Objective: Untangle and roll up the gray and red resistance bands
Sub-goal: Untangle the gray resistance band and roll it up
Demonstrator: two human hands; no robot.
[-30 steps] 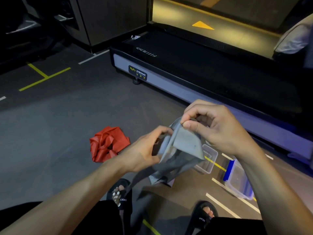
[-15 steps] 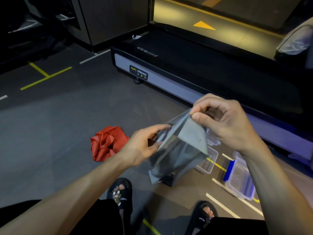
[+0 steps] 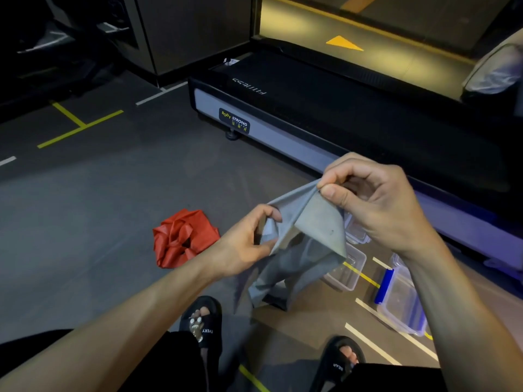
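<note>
Above dim gym floor (image 3: 85, 210), left hand (image 3: 243, 244) and right hand (image 3: 376, 205) apparently both pinch gray band (image 3: 317, 233).

Dim room, dark gray floor (image 3: 93, 210) w/ yellow tape lines (image 3: 80, 127) & white tape marks (image 3: 370, 345). Treadmill (image 3: 325, 120) runs across upper right, black belt, gray side rail, "Body Strong" sticker (image 3: 234, 124). Behind it a lit yellowish strip w/ orange arrow (image 3: 343, 43). Dark cabinet (image 3: 192, 32) top center.
</note>
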